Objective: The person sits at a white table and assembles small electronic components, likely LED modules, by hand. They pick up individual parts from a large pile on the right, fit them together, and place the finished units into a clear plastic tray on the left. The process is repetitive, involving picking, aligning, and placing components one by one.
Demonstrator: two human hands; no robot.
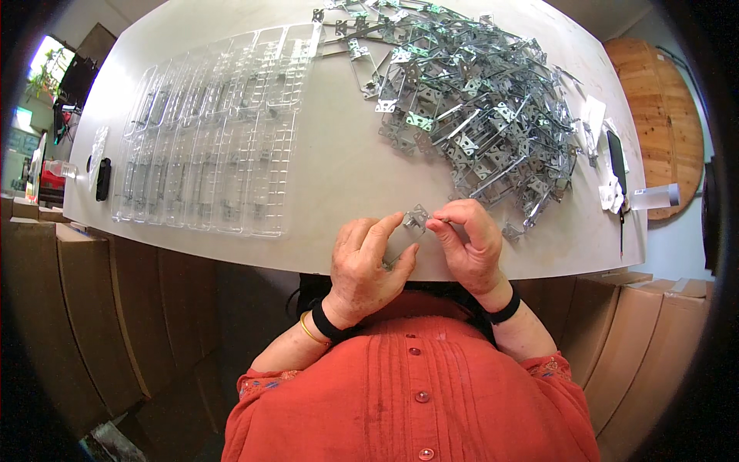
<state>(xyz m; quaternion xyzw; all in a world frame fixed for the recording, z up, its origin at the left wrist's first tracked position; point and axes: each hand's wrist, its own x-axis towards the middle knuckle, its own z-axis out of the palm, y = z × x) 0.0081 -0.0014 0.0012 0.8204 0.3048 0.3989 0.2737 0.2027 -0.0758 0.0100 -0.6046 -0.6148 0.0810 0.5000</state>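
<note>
Just above the table's near edge, my left hand (368, 258) curls its thumb and fingers round a small metal bracket (416, 218) with cut-out holes. My right hand (469, 239) meets it from the other side, thumb and forefinger pinched at the bracket's right end. Whether those right fingers grip the bracket itself or a tiny separate part is too small to tell. Beyond my hands, to the right, lies a big heap of similar metal brackets (493, 115) and thin strips. A clear plastic tray (291, 165) with long compartments lies to the left, with metal parts showing through it.
The white table (346, 146) has a curved near edge. A black slim tool (616, 158), crumpled white paper (611, 196) and a clear tube (654, 197) lie at the right edge. A black object (103, 179) sits far left. Cardboard boxes (92, 308) stand below on both sides.
</note>
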